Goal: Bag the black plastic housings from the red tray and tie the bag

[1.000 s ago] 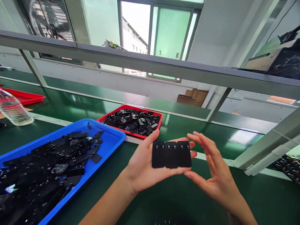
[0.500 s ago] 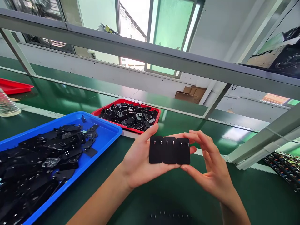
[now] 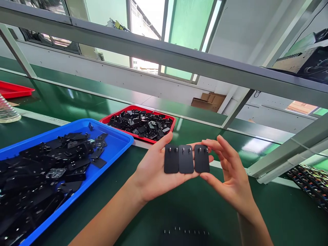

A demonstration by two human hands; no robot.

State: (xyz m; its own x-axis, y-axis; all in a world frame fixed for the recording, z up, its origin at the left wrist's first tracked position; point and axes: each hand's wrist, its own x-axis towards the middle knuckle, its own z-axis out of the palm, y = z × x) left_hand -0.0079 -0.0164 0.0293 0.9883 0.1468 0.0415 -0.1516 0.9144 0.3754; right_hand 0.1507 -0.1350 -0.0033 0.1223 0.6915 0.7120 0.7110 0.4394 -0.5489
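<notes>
Across the palm and fingers of my left hand (image 3: 151, 167) lie three small black plates with rounded corners, in a row. Each has two short shiny pins near its top edge. The left plate (image 3: 171, 162) and the middle plate (image 3: 186, 162) touch; a narrow gap parts the right plate (image 3: 202, 162) from them. My right hand (image 3: 230, 177) holds that right plate by its top and bottom edges between fingertips and thumb. Below, at the bottom edge of view, more black pieces with upright pins (image 3: 186, 239) rest on the green table, partly cut off.
A blue tray (image 3: 120, 150) heaped with black parts stands at left. Behind it is a red tray (image 3: 102, 120) with similar parts. Another red tray (image 3: 17, 89) and a clear bottle (image 3: 7, 111) sit far left. A shelf beam (image 3: 153, 48) crosses above; a rack (image 3: 307, 184) stands right.
The right plate has moved slightly away from the middle one, opening a gap. The plates now tilt more toward me, showing more of their faces. Both hands stay in nearly the same place.
</notes>
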